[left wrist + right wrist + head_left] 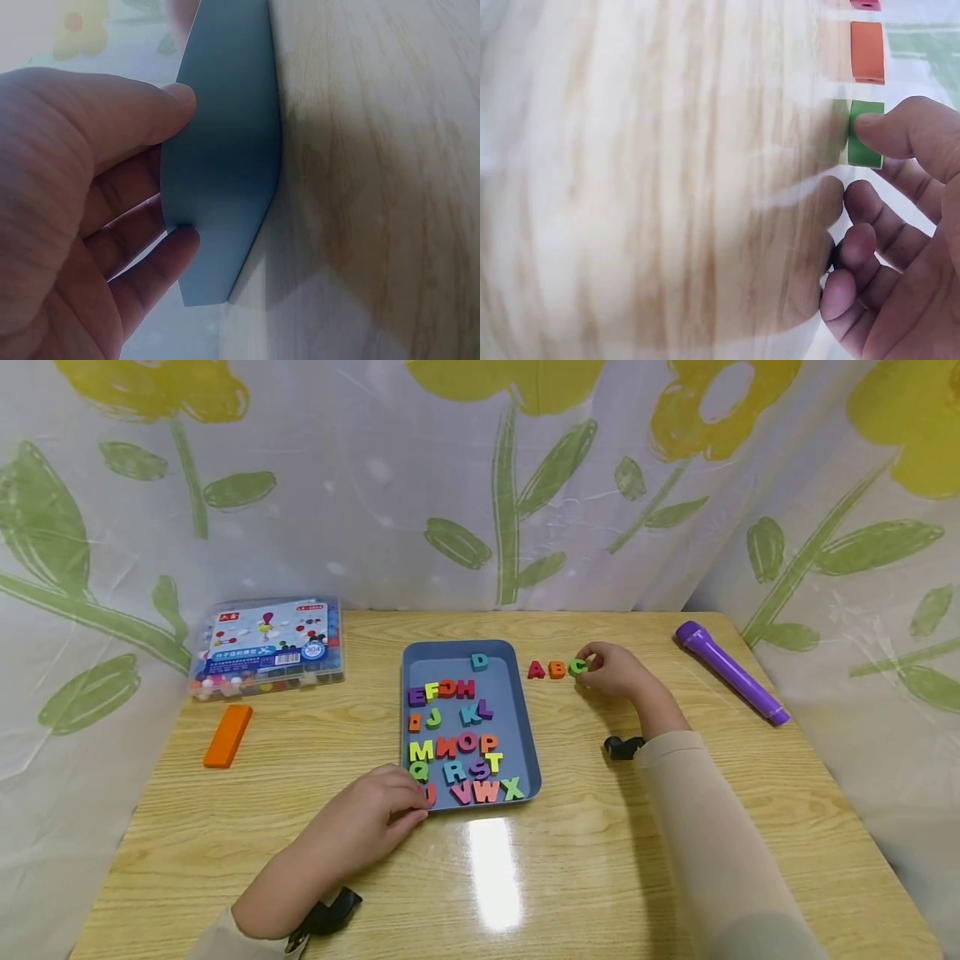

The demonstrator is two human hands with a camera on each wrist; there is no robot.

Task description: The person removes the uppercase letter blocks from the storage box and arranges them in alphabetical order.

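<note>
A blue-grey tray (pixel 471 670) lies mid-table with several coloured letters in it, among them a teal D (pixel 479 662) and a green X (pixel 512 788). At its near left corner my left hand (pixel 378 814) grips the rim, thumb against the outer wall (pixel 225 150) in the left wrist view; the fingers partly cover a red-orange U (pixel 430 793). Right of the tray, a red A (pixel 536 669), an orange B (pixel 557 669) and a green C (pixel 577 667) stand in a row. My right hand (pixel 618 672) pinches the C, its thumb on the green side (pixel 866 146) in the right wrist view.
A clear plastic case of small coloured parts (pixel 270 639) stands at the back left, with an orange block (pixel 228 737) in front of it. A purple toy microphone (pixel 731 672) lies at the right edge. A flower-patterned curtain (pixel 375 527) hangs behind the table.
</note>
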